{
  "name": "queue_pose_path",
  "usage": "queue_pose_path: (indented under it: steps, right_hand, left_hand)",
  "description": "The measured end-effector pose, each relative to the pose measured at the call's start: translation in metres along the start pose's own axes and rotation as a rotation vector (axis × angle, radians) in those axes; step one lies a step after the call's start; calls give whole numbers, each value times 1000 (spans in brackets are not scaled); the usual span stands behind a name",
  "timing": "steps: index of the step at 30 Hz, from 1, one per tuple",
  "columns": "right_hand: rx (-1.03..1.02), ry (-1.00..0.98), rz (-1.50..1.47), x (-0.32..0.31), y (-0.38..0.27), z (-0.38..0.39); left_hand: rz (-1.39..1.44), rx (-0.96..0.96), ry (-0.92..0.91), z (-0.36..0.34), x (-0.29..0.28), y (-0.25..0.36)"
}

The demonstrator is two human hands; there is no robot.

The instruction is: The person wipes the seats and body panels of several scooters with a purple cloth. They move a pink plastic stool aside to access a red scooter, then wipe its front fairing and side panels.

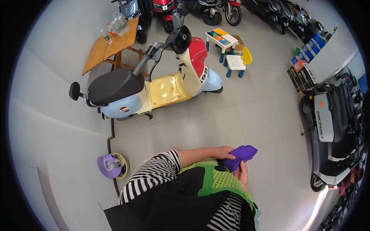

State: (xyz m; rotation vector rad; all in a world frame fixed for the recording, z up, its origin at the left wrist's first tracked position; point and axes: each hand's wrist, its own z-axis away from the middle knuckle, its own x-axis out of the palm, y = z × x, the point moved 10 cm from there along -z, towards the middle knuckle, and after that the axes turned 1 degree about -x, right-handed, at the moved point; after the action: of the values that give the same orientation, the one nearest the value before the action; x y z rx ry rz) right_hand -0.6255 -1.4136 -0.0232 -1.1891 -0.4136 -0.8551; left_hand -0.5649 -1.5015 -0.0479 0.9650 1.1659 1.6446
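Held purple cloth (242,156) two-handed, probably to steady limp fabric from two edges at once. Pinched left edge between thumb and fingers of left hand (224,152); set right hand (241,176) to lower edge, could not tell whether pinching or merely propping. Found main bulk jutting rightward past left grip, on near side of scooter (165,90), right of its front end, well apart.

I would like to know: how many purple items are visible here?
2: a purple cloth-like item held in the left hand and touched by the right hand, and a roundish purple item overlapping the pale bucket. Others may be hidden.
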Motion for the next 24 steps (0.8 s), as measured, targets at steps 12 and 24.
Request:
queue_pose_path:
  steps: [12, 24]
  right_hand:
    - [191, -374, 20, 72, -45, -195]
    - [505, -530, 763, 89, -88, -372]
  left_hand:
    - [56, 54, 582, 12, -203, 86]
    - [-553, 407, 1745, 95, -374, 277]
